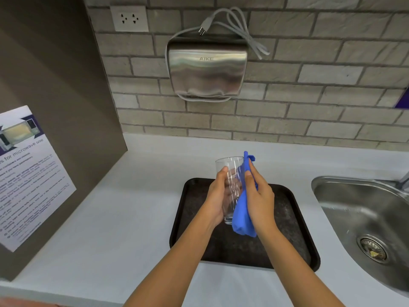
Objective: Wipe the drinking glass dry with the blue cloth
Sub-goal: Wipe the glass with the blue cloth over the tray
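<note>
We lose most of the left hand's fingers (230, 185) behind the clear, tall drinking glass (230, 173); they show only as a blur through its wall. The bright blue cloth (242, 209) covers the glass's right side, and the right hand (259, 196) hides the middle of that cloth, so we cannot tell how the palm grips it. Both hands block the centre of the dark rectangular tray (294, 218). The round steel sink (345, 196) runs off the right edge, its tap barely a sliver. The white printed microwave notice (33, 173) is cut at the left, small print too blurred to read. A purple patch (402, 100) at the far right we cannot identify.
</note>
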Demonstrator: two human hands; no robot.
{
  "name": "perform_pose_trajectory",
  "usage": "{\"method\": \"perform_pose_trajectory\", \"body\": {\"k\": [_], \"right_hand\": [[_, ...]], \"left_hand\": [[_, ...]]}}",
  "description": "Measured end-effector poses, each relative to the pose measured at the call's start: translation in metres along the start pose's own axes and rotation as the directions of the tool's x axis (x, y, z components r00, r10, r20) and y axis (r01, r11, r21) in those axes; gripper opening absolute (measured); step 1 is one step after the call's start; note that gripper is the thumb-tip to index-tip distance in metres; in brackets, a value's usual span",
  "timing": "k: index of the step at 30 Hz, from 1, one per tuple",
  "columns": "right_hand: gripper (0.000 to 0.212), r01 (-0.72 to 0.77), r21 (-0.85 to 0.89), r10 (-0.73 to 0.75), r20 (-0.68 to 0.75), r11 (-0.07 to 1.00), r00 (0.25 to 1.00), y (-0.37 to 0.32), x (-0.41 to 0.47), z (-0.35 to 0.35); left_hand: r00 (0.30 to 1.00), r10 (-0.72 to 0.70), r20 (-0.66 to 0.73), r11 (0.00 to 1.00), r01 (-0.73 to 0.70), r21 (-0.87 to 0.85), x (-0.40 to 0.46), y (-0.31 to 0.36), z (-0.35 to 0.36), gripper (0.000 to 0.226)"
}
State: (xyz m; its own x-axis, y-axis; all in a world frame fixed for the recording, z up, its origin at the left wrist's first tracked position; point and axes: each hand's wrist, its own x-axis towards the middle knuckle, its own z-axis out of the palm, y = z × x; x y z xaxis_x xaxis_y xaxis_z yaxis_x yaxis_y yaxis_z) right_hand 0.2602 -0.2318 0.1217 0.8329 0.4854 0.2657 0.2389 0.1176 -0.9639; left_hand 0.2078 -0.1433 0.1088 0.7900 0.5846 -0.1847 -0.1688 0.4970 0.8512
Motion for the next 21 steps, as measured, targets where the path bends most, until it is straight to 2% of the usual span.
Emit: {"method": "perform_pose_trajectory", "body": {"k": [5, 13, 15, 18, 21], "right_hand": [[0.039, 0.117, -0.109, -0.112, 0.051, 0.987, 0.992, -0.001, -0.015, 0.004], [0.033, -0.115, 0.039, 0.107, 0.174, 0.993, 0.979, -0.004, -0.005, -0.005], [0.026, -0.204, 0.127, 0.177, 0.199, 0.971, 0.964, -0.001, -0.001, -0.007], [0.035, -0.236, 0.177, 0.208, 0.163, 0.956, 0.965, 0.004, 0.002, -0.005], [0.042, -0.216, 0.137, 0.211, 0.053, 0.967, 0.976, 0.015, 0.003, -0.001]], "left_hand": [[1.000, 0.020, -0.004, 1.000, -0.020, 0.000, 0.005, 0.006, 0.002, 0.057], [0.999, 0.019, 0.036, 0.995, -0.016, -0.098, 0.009, 0.009, -0.001, 0.048], [1.000, 0.011, 0.000, 0.995, -0.011, -0.100, 0.011, 0.012, 0.000, 0.048], [0.988, 0.061, -0.143, 0.996, -0.051, 0.074, 0.013, 0.017, 0.009, 0.051], [0.925, 0.306, -0.227, 0.901, -0.204, 0.383, 0.013, 0.009, 0.014, 0.047]]}}
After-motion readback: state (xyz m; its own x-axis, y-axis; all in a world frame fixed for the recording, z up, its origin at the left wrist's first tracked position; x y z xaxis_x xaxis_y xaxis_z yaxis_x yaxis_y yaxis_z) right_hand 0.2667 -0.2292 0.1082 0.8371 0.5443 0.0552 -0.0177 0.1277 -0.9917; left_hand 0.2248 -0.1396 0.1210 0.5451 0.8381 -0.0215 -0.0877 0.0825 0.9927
